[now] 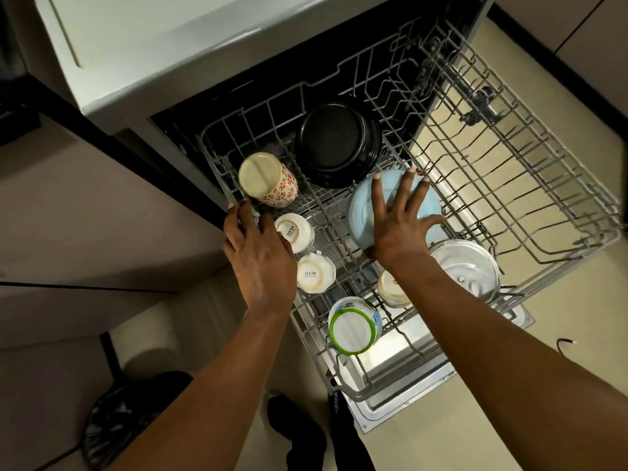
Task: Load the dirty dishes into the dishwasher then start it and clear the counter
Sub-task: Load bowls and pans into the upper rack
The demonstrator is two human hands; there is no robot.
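Note:
The dishwasher's upper rack (530, 205) is pulled out over the open door (401, 379). My right hand (397, 226) lies spread on an overturned light blue bowl (431, 202) in the rack's middle, fingers straight and thumb at its rim. My left hand (258, 253) is at the rack's left edge, its fingers bent over a small white thing that is mostly hidden. Its thumb is beside a white cup (295, 231). A second white cup (314, 273), a floral mug (268, 180) and a black bowl (336, 144) sit upside down in the rack.
A green-rimmed container (353, 326), a small jar (390, 290) and a clear glass lid or bowl (469, 270) fill the rack's near side. The rack's right half holds only bare tines. A counter edge (142, 45) overhangs the dishwasher. A dark bin bag (119, 423) stands lower left.

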